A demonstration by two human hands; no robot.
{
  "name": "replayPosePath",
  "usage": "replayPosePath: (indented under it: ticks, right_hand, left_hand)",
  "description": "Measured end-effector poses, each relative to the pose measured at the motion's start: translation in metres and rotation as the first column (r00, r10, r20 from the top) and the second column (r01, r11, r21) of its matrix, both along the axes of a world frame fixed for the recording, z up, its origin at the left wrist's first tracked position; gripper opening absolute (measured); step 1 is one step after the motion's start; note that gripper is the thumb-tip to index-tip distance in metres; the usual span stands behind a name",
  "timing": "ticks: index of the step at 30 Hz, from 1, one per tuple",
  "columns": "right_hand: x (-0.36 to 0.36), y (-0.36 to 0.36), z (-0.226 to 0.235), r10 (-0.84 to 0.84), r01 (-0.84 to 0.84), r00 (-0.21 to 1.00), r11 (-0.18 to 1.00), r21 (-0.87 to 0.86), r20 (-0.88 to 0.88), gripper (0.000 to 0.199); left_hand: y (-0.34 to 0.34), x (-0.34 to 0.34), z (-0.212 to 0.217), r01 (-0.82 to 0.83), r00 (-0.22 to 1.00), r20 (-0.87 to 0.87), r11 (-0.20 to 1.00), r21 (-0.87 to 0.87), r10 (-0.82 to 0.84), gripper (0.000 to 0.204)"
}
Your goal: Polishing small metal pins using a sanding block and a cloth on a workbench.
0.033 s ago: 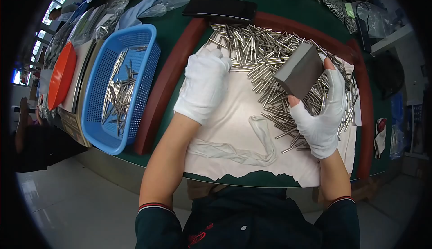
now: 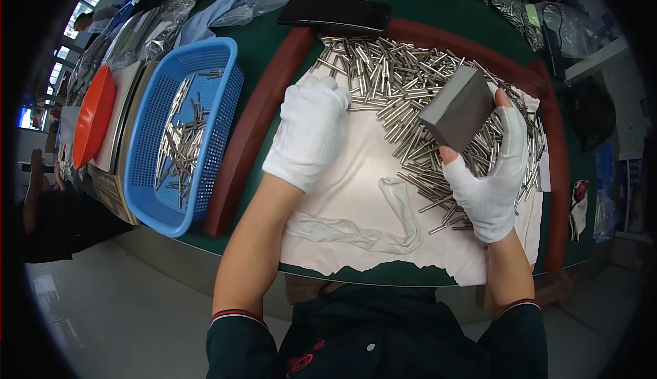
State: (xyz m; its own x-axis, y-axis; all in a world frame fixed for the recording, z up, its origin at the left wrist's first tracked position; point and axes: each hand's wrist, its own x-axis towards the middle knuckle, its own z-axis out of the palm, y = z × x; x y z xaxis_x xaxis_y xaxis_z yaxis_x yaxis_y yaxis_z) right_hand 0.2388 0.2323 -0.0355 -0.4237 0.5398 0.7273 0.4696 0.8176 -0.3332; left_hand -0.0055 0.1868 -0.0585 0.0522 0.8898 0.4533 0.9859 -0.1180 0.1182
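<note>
My right hand [image 2: 494, 180], in a white glove with bare thumb and fingertips, grips a dark grey rectangular block [image 2: 460, 108] between thumb and fingers. The block is tilted, over a pile of short shiny metal pins [image 2: 410, 115]. At the pile's left edge my left hand [image 2: 309, 129], also white-gloved, has its fingers curled closed, back of the hand upward. Whatever may be in those fingers is hidden. Beneath both hands spreads a pale cloth [image 2: 363, 153], with a twisted white fabric strip [image 2: 356, 235] lying on it near me.
A red-brown raised border [image 2: 239, 146] frames the cloth. Left of it stands a blue perforated basket [image 2: 222, 129] holding more pins, then an orange-red tray [image 2: 96, 115]. Behind the border lies a black phone-like slab [image 2: 335, 13]. Plastic bags crowd the back; a person is at far left.
</note>
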Motion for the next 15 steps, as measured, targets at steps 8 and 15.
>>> replayPosePath:
  ticks: [8,15]
  right_hand:
    - [-0.001,0.0,-0.001,-0.019,0.02,1.0,0.998,-0.051,0.02,0.084]
    - [-0.004,-0.001,0.003,0.005,-0.005,1.0,0.999,-0.034,0.001,0.082]
  left_hand:
    - [-0.006,0.008,0.001,-0.026,0.997,-0.071,0.998,-0.056,0.022,0.006]
    - [-0.013,0.005,0.008,-0.111,0.968,-0.239,0.987,-0.117,0.081,0.006]
